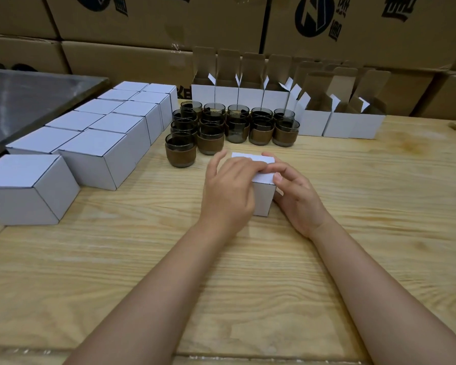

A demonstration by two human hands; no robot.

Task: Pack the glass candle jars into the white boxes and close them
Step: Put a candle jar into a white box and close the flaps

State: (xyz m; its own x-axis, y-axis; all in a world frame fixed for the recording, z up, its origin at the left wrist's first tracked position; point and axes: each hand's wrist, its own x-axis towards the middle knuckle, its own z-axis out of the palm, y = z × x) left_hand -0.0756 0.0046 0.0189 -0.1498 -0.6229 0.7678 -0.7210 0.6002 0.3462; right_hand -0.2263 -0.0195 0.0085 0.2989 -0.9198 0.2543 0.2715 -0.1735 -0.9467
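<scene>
A small white box [262,196] stands in the middle of the wooden table, its lid down. My left hand [228,192] covers its left side, with fingers laid across the lid. My right hand [296,198] holds the right side, with thumb and forefinger on the lid's edge. Behind it stand several smoked-glass candle jars [223,126] with brown bands, in rows. Several open white boxes [313,119] with raised flaps line the back. Several closed white boxes [95,151] are lined up at the left.
Large brown cartons [353,30] are stacked like a wall behind the table. A grey metal sheet [24,101] lies at the far left. Bare wooden table [221,285] stretches between me and the box.
</scene>
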